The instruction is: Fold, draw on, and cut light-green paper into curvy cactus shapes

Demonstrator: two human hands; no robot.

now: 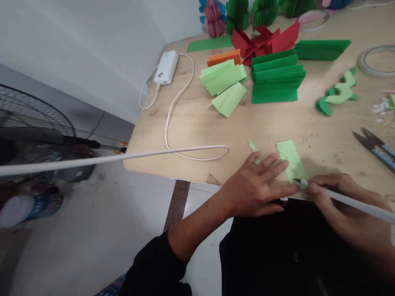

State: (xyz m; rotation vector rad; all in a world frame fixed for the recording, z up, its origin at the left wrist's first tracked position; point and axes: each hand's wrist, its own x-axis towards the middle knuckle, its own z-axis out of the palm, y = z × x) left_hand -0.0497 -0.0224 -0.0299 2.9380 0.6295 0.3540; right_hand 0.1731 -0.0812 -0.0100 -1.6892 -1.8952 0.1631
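Light-green paper strip (291,158) bears curved dark lines; left hand (256,187), fingers spread, touches its edge; right hand (348,218) pinches white pencil (354,203) over it

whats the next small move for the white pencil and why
Probably extend the curves with the white pencil: the right hand holds its dark tip at the nearer end of the light green paper, curves already mark that paper, and the left hand's fingers reach over its edge.

White pencil (347,200) in right hand (352,218)
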